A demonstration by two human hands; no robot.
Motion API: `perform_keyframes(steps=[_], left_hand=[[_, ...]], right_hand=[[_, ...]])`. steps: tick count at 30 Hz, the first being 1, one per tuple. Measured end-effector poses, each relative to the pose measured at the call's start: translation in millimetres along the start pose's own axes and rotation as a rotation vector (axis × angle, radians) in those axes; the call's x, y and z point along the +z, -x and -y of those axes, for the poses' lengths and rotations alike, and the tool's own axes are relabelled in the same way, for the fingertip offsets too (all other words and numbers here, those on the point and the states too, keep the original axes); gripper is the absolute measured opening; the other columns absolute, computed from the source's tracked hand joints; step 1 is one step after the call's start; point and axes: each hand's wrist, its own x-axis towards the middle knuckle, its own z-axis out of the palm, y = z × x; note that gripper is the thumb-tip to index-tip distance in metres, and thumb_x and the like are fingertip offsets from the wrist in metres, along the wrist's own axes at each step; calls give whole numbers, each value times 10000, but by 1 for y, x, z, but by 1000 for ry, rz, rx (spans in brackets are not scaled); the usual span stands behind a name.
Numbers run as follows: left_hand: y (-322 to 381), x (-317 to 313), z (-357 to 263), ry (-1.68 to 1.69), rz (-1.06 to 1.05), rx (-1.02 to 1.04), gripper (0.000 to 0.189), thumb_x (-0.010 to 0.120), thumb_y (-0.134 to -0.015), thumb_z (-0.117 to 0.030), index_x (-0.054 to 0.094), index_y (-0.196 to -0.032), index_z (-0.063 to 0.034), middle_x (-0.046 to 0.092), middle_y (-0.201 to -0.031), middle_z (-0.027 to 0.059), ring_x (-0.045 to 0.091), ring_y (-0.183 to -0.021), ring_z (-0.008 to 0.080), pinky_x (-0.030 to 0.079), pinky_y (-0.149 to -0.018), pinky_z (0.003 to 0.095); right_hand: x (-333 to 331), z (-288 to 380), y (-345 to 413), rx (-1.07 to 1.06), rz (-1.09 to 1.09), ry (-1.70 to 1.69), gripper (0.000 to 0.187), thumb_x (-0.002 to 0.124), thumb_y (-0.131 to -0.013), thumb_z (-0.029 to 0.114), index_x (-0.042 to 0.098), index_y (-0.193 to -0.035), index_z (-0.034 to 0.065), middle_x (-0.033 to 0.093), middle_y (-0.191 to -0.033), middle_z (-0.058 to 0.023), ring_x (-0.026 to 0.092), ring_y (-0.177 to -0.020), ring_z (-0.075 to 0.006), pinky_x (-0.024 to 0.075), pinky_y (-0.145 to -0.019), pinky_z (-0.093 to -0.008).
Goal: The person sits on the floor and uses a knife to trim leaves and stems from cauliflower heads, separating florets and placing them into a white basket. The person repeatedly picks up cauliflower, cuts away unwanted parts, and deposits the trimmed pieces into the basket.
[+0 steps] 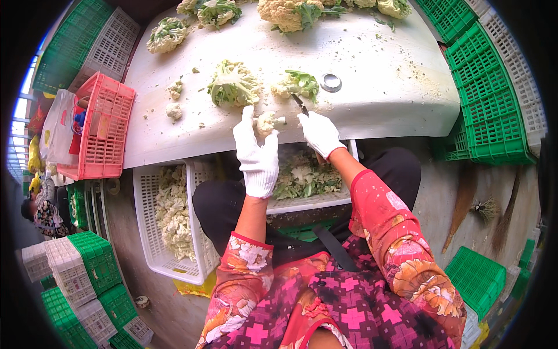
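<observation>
In a white knit glove, my left hand (258,152) holds a small cauliflower floret (266,124) between thumb and fingers near the table's front edge. My right hand (321,134), gloved too, grips a knife whose dark blade (300,104) points away from me. The blade tip reaches a leafy cauliflower piece (297,84) on the white tabletop (174,144). Just beyond my left fingertips lies a larger cut cauliflower piece (234,85) with green leaves. Two small florets (173,111) rest farther left. A round metal object (331,82) lies right of the leafy piece.
Cauliflower heads (281,15) line the table's far side. Below the near edge, a white crate (199,261) holds florets and another white crate (311,204) holds leafy trimmings. A pink crate (109,126) and green crates (490,96) flank the table. A person (48,213) is at far left.
</observation>
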Motion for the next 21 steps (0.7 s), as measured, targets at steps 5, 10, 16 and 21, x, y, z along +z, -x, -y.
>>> perform_keyframes(steps=[5, 10, 16, 21], left_hand=[[10, -37, -14, -202, -25, 284, 801, 721, -780, 104, 464, -1525, -37, 605, -1180, 147, 621, -1055, 294, 513, -962, 382], [30, -63, -49, 55, 57, 7, 897, 753, -813, 40, 321, -1597, -28, 541, -1353, 125, 577, -1154, 219, 484, -1025, 376], [53, -101, -67, 946, 201, -548, 856, 763, -879, -27, 289, -1592, -6, 546, -1421, 152, 617, -1190, 213, 529, -1001, 342], [62, -135, -50, 990, -99, -603, 635, 699, -902, 29, 448, -1486, 35, 643, -1312, 161, 669, -1116, 213, 557, -967, 342]], right_hand=[[-26, 89, 67, 299, 345, -1128, 403, 500, -1068, 451, 661, -1069, 81, 572, -695, 13, 542, -545, -117, 467, -492, -297], [-7, 79, 83, 192, 630, -1609, 388, 523, -1068, 357, 627, -1261, 37, 681, -914, -48, 627, -694, -154, 526, -592, -296], [-10, 114, 102, -38, 484, -1310, 337, 566, -1046, 260, 654, -1238, -2, 709, -1045, -72, 667, -833, -142, 549, -687, -275], [3, 161, 128, -45, 418, -854, 273, 650, -1020, 236, 703, -1203, 40, 588, -687, -3, 534, -522, -80, 445, -489, -252]])
